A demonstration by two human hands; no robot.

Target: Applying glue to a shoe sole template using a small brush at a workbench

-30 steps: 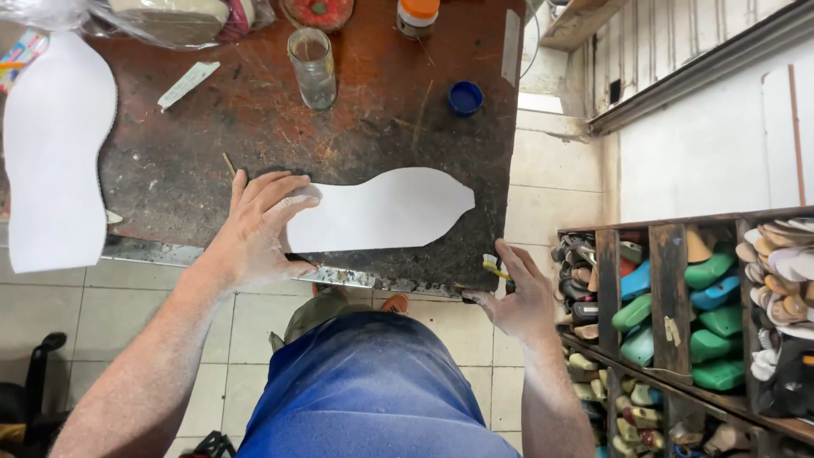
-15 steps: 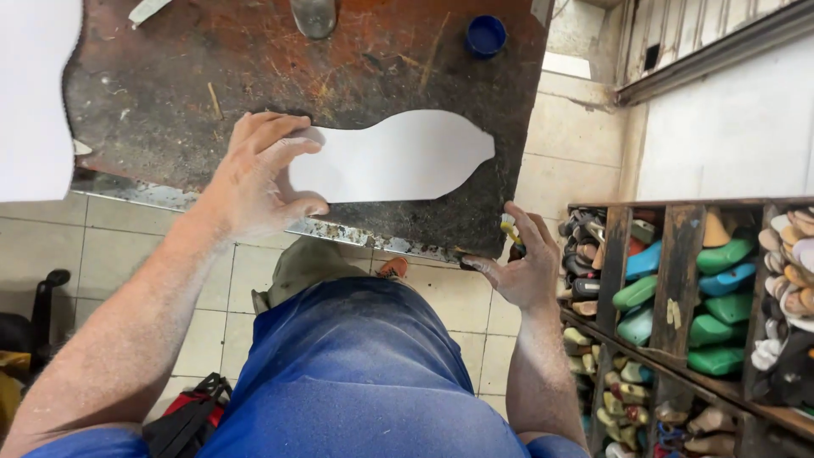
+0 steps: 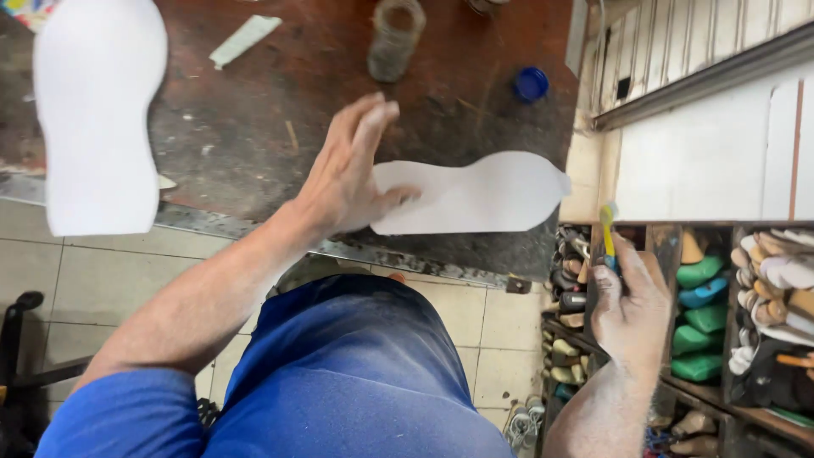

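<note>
My left hand [image 3: 352, 174] rests on the heel end of a white sole-shaped cut-out [image 3: 479, 193] that lies flat on the dark, stained workbench [image 3: 254, 127], near its front right corner. The fingers are stretched out, and the thumb lies on the cut-out. My right hand [image 3: 632, 309] is lower right, off the bench, closed on a small brush with a yellow-and-blue handle [image 3: 608, 227] that points upward. A second, larger white sole-shaped sheet [image 3: 97, 110] lies at the bench's left end and hangs over its front edge.
A glass jar [image 3: 394, 38], a blue cap [image 3: 532, 83] and a pale paper strip [image 3: 244, 40] lie on the bench. Wooden shelves [image 3: 721, 314] at the right hold green and blue shoe lasts and soles. Tiled floor lies below; a black chair base [image 3: 17, 339] stands at the left.
My right hand has come up from the bench's front edge with the brush, further right. My left hand has stretched its fingers out on the cut-out. The view has tilted.
</note>
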